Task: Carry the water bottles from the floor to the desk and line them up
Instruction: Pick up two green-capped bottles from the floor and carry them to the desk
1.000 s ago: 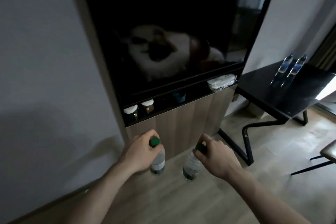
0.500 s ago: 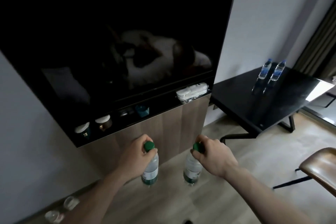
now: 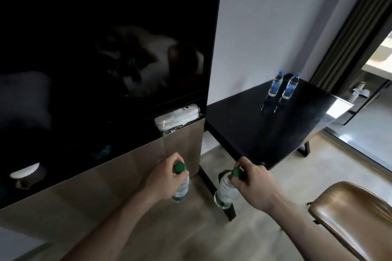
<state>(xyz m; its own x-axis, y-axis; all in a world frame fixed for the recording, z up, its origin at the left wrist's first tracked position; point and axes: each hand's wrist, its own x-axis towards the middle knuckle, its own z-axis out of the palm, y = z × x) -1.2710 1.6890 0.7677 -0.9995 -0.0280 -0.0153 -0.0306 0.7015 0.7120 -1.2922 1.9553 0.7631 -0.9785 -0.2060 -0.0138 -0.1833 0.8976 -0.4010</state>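
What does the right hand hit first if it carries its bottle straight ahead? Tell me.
Probably the near edge of the black desk, just beyond the right hand and its green-capped bottle. Depth is unclear; the hand may be low enough to pass under the top.

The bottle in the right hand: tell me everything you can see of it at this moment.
The bottle in the right hand is clear plastic with a green cap and a pale label band with green near the base. The right hand grips it at the neck and cap, fingers curled around the top. It hangs tilted, base toward the lower left, off the floor, in front of the black desk's near edge and leg. Nothing else touches it. Whether it is full cannot be told.
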